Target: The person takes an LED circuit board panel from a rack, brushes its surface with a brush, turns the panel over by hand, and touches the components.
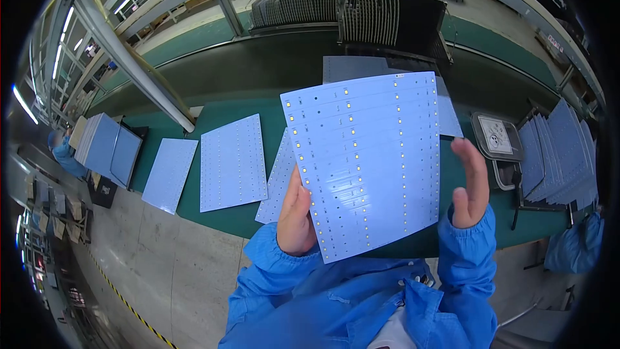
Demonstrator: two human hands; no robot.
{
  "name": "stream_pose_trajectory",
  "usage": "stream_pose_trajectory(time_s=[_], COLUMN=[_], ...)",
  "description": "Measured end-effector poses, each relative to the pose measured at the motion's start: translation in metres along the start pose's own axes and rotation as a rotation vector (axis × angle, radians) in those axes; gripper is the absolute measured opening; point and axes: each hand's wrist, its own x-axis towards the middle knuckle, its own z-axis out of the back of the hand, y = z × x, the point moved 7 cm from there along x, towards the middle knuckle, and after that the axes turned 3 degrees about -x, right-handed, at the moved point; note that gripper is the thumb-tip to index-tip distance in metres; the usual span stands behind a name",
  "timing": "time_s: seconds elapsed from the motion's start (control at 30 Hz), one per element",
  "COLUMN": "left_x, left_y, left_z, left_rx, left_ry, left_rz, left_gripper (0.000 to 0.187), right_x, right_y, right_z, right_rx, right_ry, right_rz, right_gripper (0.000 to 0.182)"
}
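A white LED circuit board [381, 155], with columns of small yellowish LEDs, is held up in front of my chest. My left hand [295, 220] grips its left edge, thumb in front and the other fingers hidden behind. Just off the board's right edge is my right hand [473, 184], fingers apart and holding nothing. Left of the held board, more LED boards [232, 161] lie on the green tabletop [219, 222], one partly covered by the held board. Another board [355, 68] lies behind it, mostly hidden.
A slotted rack [371, 13] stands at the back. On the right are a small tray [497, 139] and a rack of upright boards [555, 155]. Further boards [106, 148] stand at the far left, near another person [66, 155]. A metal post [132, 64] rises behind the table.
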Motion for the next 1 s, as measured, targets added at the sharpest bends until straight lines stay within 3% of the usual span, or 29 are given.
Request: stream_pose_trajectory(time_s=[0.13,0.2,0.3,0.63,0.83,0.9,1.0], left_x=[0.002,0.002,0.002,0.009,0.011,0.011,0.009], left_y=[0.002,0.005,0.003,-0.002,-0.002,-0.003,0.000], left_z=[-0.009,-0.015,-0.018,-0.017,-0.007,-0.006,-0.003], left_rx=[0.130,0.145,0.118,0.103,0.070,0.071,0.085], left_ry=[0.024,0.019,0.006,-0.031,-0.063,-0.064,-0.090], left_rz=[-0.044,-0.032,-0.074,-0.158,-0.128,-0.133,-0.128], left_gripper=[0.073,0.077,0.080,0.075,0.071,0.070,0.069], right_x=[0.025,0.035,0.042,0.013,-0.002,-0.002,0.001], right_y=[0.062,0.073,0.080,0.075,0.075,0.070,0.061], right_z=[-0.036,-0.061,-0.077,-0.098,-0.087,-0.075,-0.066], right_rx=[-0.239,-0.217,-0.297,-0.212,-0.073,-0.044,0.139], right_ry=[0.206,0.251,0.193,0.265,0.284,0.139,0.125], right_rz=[0.385,0.415,0.367,0.280,0.327,0.323,0.423], right_gripper=[0.061,0.065,0.074,0.072,0.056,0.041,0.034])
